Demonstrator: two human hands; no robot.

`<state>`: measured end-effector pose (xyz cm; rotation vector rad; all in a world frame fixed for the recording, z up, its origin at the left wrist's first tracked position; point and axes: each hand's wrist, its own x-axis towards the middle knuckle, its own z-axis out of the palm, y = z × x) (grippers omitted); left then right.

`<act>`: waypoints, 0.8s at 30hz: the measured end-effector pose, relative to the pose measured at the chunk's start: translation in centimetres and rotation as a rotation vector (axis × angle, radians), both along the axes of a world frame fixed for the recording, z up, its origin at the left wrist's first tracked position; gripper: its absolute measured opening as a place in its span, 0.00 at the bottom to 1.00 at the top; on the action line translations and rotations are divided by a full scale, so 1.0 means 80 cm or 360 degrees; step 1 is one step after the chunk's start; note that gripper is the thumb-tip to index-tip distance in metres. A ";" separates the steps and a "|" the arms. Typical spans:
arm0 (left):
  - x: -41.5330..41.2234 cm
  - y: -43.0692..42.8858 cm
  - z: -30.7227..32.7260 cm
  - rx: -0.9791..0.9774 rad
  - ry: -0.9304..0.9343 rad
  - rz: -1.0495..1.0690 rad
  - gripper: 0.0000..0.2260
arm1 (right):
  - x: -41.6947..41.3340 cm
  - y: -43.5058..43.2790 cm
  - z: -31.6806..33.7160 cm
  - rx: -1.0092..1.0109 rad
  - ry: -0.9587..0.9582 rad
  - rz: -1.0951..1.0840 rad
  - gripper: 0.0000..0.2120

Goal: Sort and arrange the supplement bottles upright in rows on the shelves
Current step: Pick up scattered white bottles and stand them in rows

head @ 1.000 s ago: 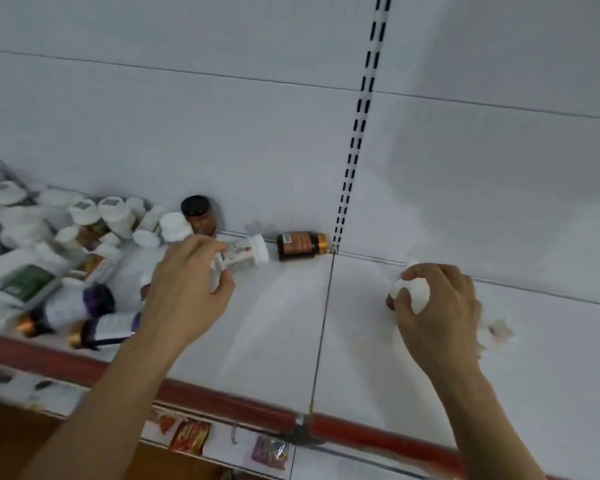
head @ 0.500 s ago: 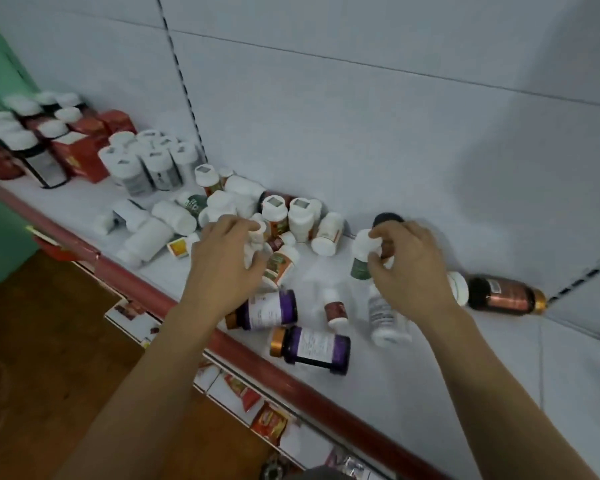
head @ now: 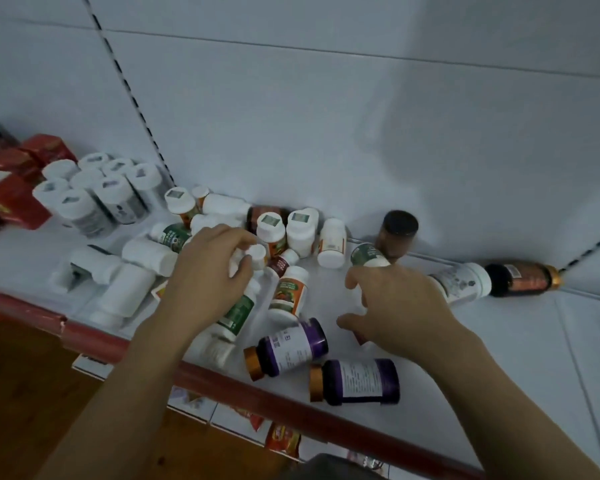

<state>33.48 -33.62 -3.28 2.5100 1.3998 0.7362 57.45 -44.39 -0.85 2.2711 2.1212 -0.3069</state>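
Far left on shelf [head: 520, 344]: red boxes [head: 11, 202], then white-capped bottles [head: 94, 192] upright in tight cluster. Next, white bottles [head: 129, 289] toppled, long axes slanting toward red front edge [head: 94, 337]. Left hand [head: 205, 285] curled, thumb and fingers pinching small white-capped bottle [head: 257, 253] mid-pile. Purple bottles [head: 293, 344] flat near front, gold caps pointing left. Right hand [head: 402, 306] arched over shelf, fingertips at green-label bottle [head: 367, 256]; grip impossible to tell. Dark-capped bottle [head: 397, 237] upright against back wall. Amber bottle [head: 523, 278] flat, gold cap pointing right.
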 end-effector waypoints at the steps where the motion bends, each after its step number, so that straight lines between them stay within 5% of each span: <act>1: 0.007 0.003 0.002 0.0021 0.0064 -0.0042 0.11 | -0.003 0.001 -0.006 -0.0078 -0.0041 0.0002 0.24; 5: 0.024 0.024 0.004 -0.0093 0.0393 0.0107 0.12 | -0.001 0.007 -0.029 -0.0102 0.0113 -0.0027 0.19; 10: 0.022 0.026 -0.006 -0.0053 0.0335 0.0110 0.11 | 0.017 0.019 -0.030 0.0315 0.0600 -0.0161 0.14; 14: 0.020 0.010 0.011 -0.0281 -0.0525 0.0102 0.11 | 0.034 0.016 -0.031 0.0687 0.0907 -0.0358 0.15; 18: 0.068 -0.027 0.031 -0.1290 -0.1564 -0.0118 0.08 | 0.061 0.000 -0.026 0.0904 0.1018 -0.0599 0.17; 24: 0.161 -0.071 0.040 -0.1971 -0.2010 -0.0336 0.08 | 0.123 -0.077 -0.018 0.1138 0.1020 -0.0939 0.14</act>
